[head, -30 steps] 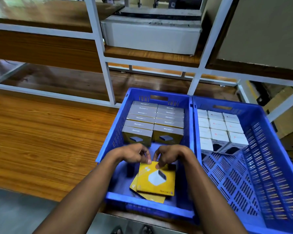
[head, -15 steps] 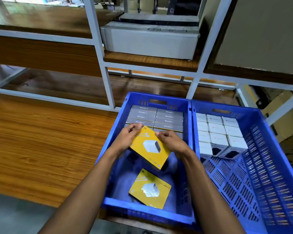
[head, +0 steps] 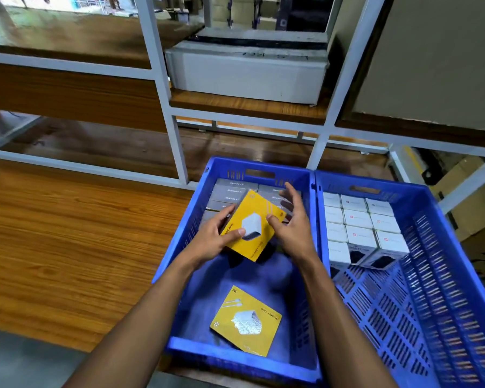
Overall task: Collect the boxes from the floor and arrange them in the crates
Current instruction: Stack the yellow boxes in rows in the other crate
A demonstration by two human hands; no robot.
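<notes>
1. Gripped by the left hand (head: 212,239): a flat yellow cardboard box printed with a white charger (head: 254,225), thumb on the printed face, fingers curled under the near-left edge.
2. Held tilted above the left blue plastic crate (head: 179,242), long axis running from the grip up and away toward the far right corner.
3. Just right of the grip: the right hand (head: 290,219), fingers spread and mostly straight, thumb touching the box's right edge, holding nothing.
4. Directly beyond the grip, and partly under the box: rows of grey-topped boxes (head: 230,189) standing on edge against the crate's far wall.
5. Judged next: turning the held box on edge and seating it at the near face of those rows, just below and ahead of the grip; right hand nearer the free edge for steadying.
6. Below and toward the body from the grip: a second flat yellow box (head: 247,320) lying face up on the crate floor, apart from the rows.
7. Right of the grip, across the shared wall: a second blue perforated crate (head: 445,275) with white square boxes (head: 359,219) packed at its far end, near part bare.
</notes>
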